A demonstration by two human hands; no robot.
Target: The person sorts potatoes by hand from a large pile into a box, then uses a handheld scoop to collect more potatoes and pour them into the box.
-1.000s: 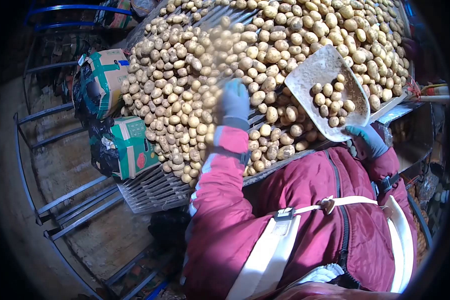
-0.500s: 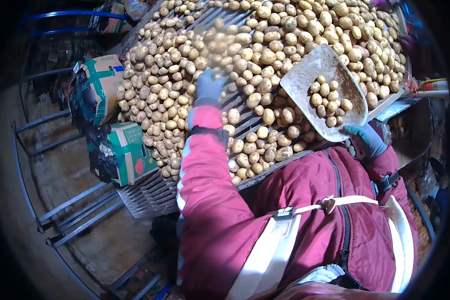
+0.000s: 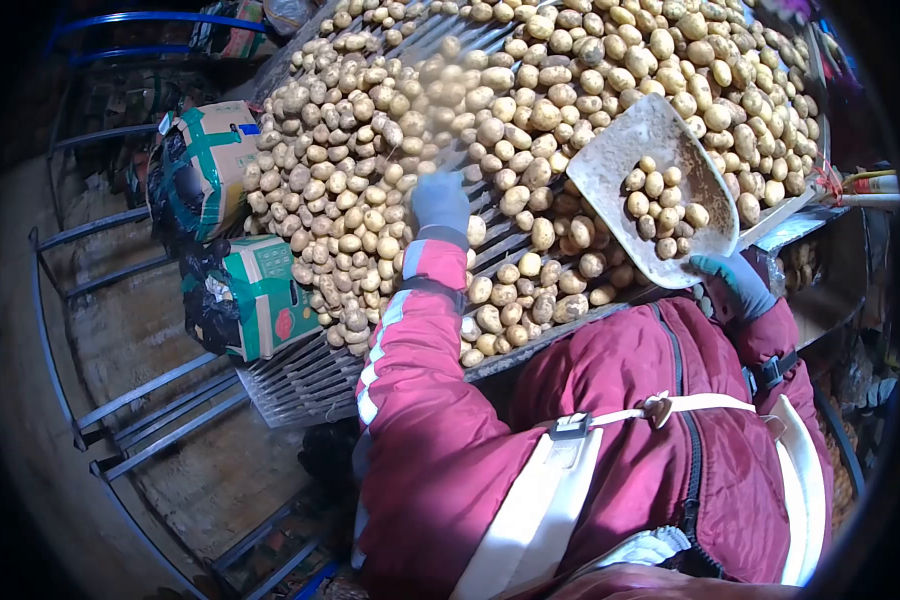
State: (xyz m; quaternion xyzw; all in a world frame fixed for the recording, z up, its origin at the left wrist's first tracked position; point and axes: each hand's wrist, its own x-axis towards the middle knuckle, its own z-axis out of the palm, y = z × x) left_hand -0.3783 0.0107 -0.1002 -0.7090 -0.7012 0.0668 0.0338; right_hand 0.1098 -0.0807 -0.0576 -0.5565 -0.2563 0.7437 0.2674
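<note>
My right hand [image 3: 738, 285], in a grey-green glove, grips the near edge of a pale, dirt-stained scoop [image 3: 625, 140]. A small heap of potatoes [image 3: 667, 213] lies in the scoop, which rests over the sorting table at the right. My left hand [image 3: 440, 203], in a blue-grey glove, is low over the slatted table [image 3: 490, 250], at the edge of the potato pile [image 3: 350, 180]. Its fingers point away from me and are blurred, so I cannot tell whether they hold a potato.
Two taped cardboard boxes with black plastic, one brown [image 3: 215, 165] and one green [image 3: 260, 300], stand left of the table. Metal rails [image 3: 150, 390] run over the floor at lower left. More potatoes [image 3: 750, 110] cover the far right, beside a wooden edge [image 3: 780, 220].
My left hand has drawn back a little toward me and slightly right over the slats. My right hand and the scoop stay almost in place.
</note>
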